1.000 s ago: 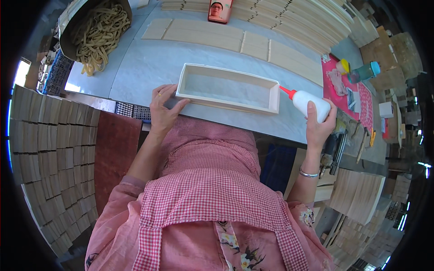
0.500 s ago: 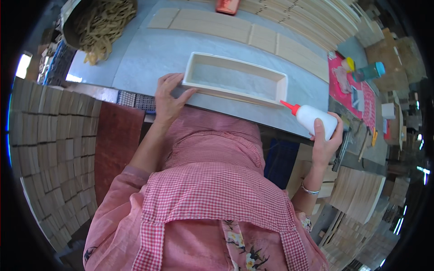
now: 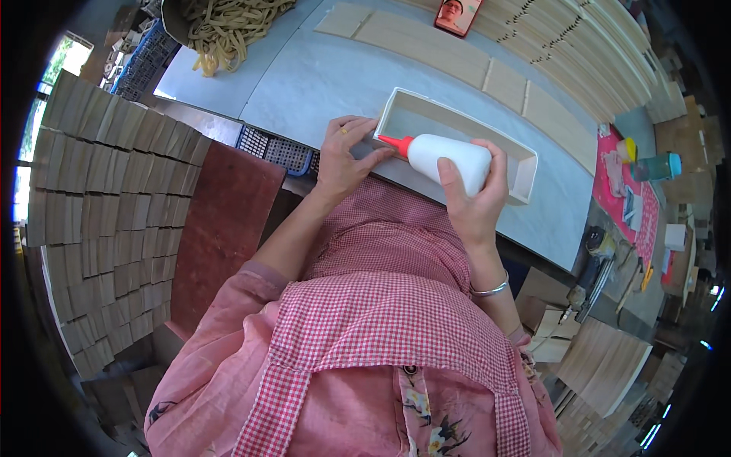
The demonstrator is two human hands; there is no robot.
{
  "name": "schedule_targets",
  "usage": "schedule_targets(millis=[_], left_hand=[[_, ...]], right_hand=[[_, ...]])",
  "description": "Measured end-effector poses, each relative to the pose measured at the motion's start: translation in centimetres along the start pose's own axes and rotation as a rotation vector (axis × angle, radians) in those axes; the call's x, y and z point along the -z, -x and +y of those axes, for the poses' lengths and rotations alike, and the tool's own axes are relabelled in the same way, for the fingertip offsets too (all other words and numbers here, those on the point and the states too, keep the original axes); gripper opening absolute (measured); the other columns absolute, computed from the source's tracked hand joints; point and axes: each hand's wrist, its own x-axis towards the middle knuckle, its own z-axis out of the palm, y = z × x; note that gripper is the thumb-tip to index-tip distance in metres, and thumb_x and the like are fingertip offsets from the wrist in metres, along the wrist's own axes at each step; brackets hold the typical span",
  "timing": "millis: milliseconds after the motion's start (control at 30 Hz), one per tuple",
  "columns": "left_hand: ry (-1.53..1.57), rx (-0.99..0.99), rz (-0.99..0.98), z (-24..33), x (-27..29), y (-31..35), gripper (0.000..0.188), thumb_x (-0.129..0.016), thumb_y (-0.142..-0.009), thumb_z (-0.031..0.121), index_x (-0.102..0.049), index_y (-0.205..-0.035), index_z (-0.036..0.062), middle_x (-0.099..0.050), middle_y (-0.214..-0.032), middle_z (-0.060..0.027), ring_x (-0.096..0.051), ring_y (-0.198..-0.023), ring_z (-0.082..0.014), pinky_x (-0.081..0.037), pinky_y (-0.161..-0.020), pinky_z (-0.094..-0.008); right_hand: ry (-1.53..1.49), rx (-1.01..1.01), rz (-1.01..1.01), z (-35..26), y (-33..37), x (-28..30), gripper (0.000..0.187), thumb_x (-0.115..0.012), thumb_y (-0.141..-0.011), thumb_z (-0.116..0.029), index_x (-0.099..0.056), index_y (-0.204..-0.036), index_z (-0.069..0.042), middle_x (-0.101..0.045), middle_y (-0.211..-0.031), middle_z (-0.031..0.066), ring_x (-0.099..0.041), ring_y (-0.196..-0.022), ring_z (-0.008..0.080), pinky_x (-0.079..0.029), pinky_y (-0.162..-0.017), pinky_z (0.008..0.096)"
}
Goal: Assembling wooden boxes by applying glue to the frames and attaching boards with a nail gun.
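A long, narrow wooden frame (image 3: 509, 137) lies on the grey-white tabletop in front of me. My left hand (image 3: 346, 156) grips its near left corner, with the thumb along the near side and the fingers at the end. In my right hand (image 3: 480, 190) is a white glue bottle (image 3: 449, 161), tilted on its side. Its red nozzle tip points left, at the near left corner of the frame, close to my left thumb. The bottle and right hand cover much of the frame's near side.
Thin wooden boards (image 3: 426, 49) lie in a row beyond the frame, with stacked slats (image 3: 579, 46) behind. A phone (image 3: 458, 15) sits among them. Rubber bands (image 3: 236, 30) spill from a container at far left. Wood blocks (image 3: 106, 175) are stacked left; a teal-lidded jar (image 3: 656, 167) stands right.
My right hand has carried the bottle leftward, its nozzle going from the frame's right corner to its left one. The whole view has shifted; my left hand stays on the left corner.
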Motion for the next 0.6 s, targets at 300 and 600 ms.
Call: schedule_targets(millis=[300,600], left_hand=[[-0.004,-0.005,0.001,0.0,-0.1,-0.1,0.051,-0.086,-0.071,0.014,-0.072,-0.12,0.0073,-0.071,-0.114,-0.0062,-0.057,-0.112,-0.0244,-0.05,-0.097,-0.0347],[-0.01,0.011,-0.018,-0.2,-0.2,0.0,0.049,-0.087,-0.074,0.016,-0.072,-0.12,0.0067,-0.07,-0.118,-0.0078,-0.057,-0.115,-0.0238,-0.048,-0.1,-0.0349]], right_hand=[[0.115,0.037,0.047,-0.5,0.2,3.4,0.049,-0.078,-0.085,-0.024,-0.053,-0.122,-0.004,-0.063,-0.104,0.0149,-0.063,-0.086,0.0254,-0.053,-0.074,0.0354],[0.255,-0.004,0.144,-0.3,1.8,8.7,0.047,-0.077,-0.085,-0.022,-0.054,-0.122,-0.004,-0.062,-0.106,0.0145,-0.062,-0.088,0.025,-0.053,-0.075,0.0349]])
